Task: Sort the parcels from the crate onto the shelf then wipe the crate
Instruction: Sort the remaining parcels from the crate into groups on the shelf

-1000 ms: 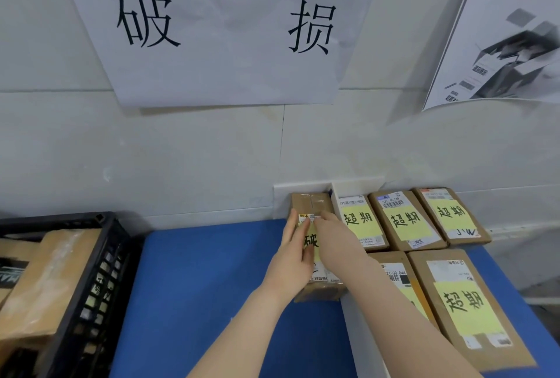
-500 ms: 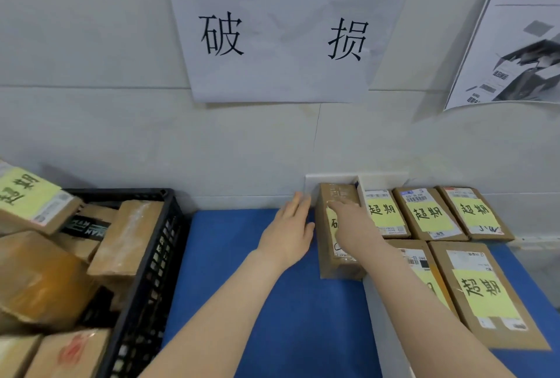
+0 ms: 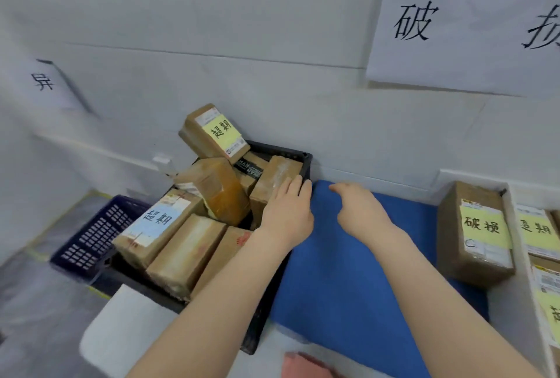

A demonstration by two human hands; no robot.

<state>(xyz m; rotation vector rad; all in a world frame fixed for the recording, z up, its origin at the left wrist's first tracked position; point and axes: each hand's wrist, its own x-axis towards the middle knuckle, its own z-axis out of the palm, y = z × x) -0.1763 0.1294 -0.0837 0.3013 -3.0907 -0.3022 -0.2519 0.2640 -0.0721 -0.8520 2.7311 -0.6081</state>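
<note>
Head camera looks down on a black plastic crate (image 3: 306,162) piled with brown cardboard parcels, standing at the left end of a blue mat (image 3: 348,271). The left hand (image 3: 288,211) reaches over the crate's right rim with straight fingers, its fingertips lying on a plain taped parcel (image 3: 272,179) in the far right corner; it grips nothing. The right hand (image 3: 359,208) hovers above the mat just right of the crate, fingers loosely curled and empty, apart from any parcel. At the back of the pile, a parcel with a yellow 超期 label (image 3: 213,132) tilts up above the rim. A second 超期 parcel (image 3: 157,226) with a pale label lies at the crate's left side. Well to the right of both hands, a parcel with a yellow 破损 label (image 3: 478,232) stands on the mat against a white divider (image 3: 515,205), under a wall sheet reading 破损 (image 3: 454,20). A dark blue basket (image 3: 97,232) sits on the floor beyond the crate. A pink cloth (image 3: 306,365) shows at the bottom edge.
</note>
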